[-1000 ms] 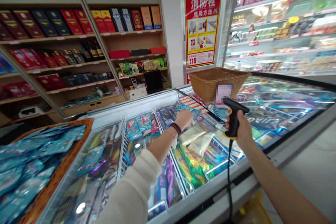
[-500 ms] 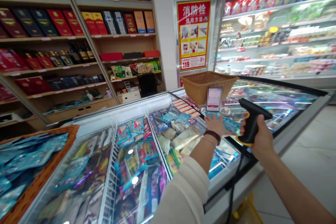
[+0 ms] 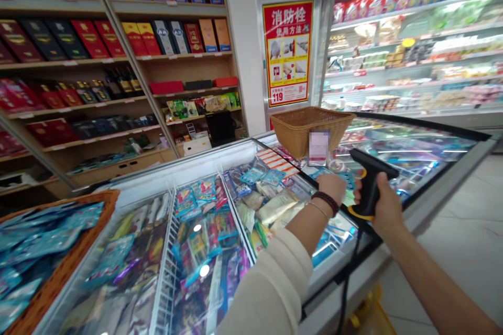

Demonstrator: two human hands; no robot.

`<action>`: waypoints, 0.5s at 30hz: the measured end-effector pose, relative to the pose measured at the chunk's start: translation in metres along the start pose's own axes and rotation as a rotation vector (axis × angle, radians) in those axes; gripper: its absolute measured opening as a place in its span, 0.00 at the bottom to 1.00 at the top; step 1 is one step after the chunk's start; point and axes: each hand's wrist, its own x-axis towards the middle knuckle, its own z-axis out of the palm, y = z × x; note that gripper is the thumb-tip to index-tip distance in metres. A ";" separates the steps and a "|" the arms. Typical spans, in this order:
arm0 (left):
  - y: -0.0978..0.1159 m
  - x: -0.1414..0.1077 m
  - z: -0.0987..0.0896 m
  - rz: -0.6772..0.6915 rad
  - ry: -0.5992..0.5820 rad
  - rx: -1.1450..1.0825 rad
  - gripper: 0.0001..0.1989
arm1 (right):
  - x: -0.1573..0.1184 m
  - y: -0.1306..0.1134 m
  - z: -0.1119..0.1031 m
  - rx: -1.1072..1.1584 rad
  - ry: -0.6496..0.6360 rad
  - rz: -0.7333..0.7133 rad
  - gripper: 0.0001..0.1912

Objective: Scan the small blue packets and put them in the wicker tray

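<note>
The scanner (image 3: 371, 183) is upright in the grip of the right hand (image 3: 387, 214), its handle wrapped by thumb and fingers, its black head above the hand and its cable (image 3: 346, 282) hanging down past the freezer (image 3: 440, 198) edge. The left hand (image 3: 332, 187) is bent at the wrist over the freezer's glass, just beside a blue packet (image 3: 349, 180) that lies between it and the scanner; its fingertips are hidden, so whether its grip is wide or narrow, or holds anything, cannot be told. Beyond the hands, the wicker basket (image 3: 291, 133) stands on the freezer, with a blurred card (image 3: 318, 147) at its front; its contents cannot be seen. White wire dividers (image 3: 168, 256) split the freezer into sections full of bagged goods, with pale bags (image 3: 277, 205) left of the left wrist. At far left, the orange basket (image 3: 110, 201) is filled with blue sachets (image 3: 47, 233) and is cut off by the frame. A yellow object (image 3: 367, 316) below the freezer shows only in part, and the goods on the lit shelves (image 3: 412, 70) are too blurred to make out.
</note>
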 end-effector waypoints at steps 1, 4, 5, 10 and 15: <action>-0.002 -0.001 -0.001 0.007 0.000 0.000 0.16 | 0.001 -0.003 -0.002 -0.002 0.011 -0.003 0.56; -0.008 -0.004 0.000 -0.006 0.077 -0.003 0.17 | 0.006 -0.012 -0.008 -0.003 0.032 -0.022 0.56; -0.010 -0.004 0.001 -0.034 0.138 -0.009 0.19 | 0.007 -0.015 -0.010 -0.002 0.036 -0.032 0.56; -0.021 0.002 0.008 -0.285 0.221 -0.174 0.37 | 0.008 -0.019 -0.015 -0.011 0.014 -0.045 0.55; -0.025 0.020 0.008 -0.317 0.060 -0.261 0.30 | 0.006 -0.004 -0.017 -0.074 0.006 -0.016 0.53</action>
